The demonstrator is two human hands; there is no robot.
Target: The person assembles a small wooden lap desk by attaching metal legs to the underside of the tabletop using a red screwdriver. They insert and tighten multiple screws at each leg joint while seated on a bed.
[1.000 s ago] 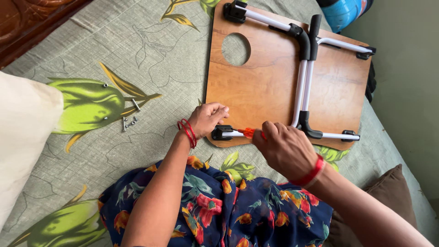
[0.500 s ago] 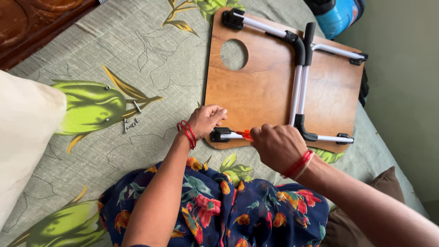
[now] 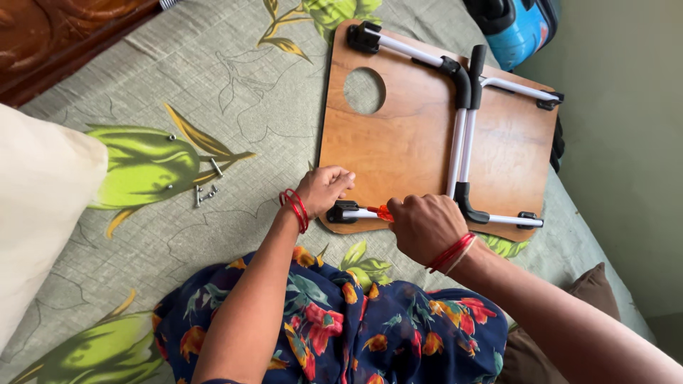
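We see a brown wooden lap-table board [image 3: 398,142] with a round hole, lying upside down on a green bedsheet with a leaf print [image 3: 213,85]. On the board lie folding legs made of white metal tubes with black plastic joints [image 3: 462,135]. Our right hand [image 3: 425,227] is closed in a fist around a screwdriver with an orange handle [image 3: 384,212], whose tip points toward the black bracket [image 3: 343,211] at the near-left corner of the board. Our left hand [image 3: 324,188] rests on the board just beside this bracket, fingers bent and loosely open, pressing the wood and holding nothing.

We judge that the step in hand is working a screw at this corner bracket; if it goes in or out, we cannot tell. The next move asks for keeping the tip straight in the screw head and the board steady.

Further left, well apart, some small silver screws [image 3: 205,190] lie on the sheet. A cream pillow [image 3: 43,206] is at the left edge, a blue bag [image 3: 523,32] beyond the board.
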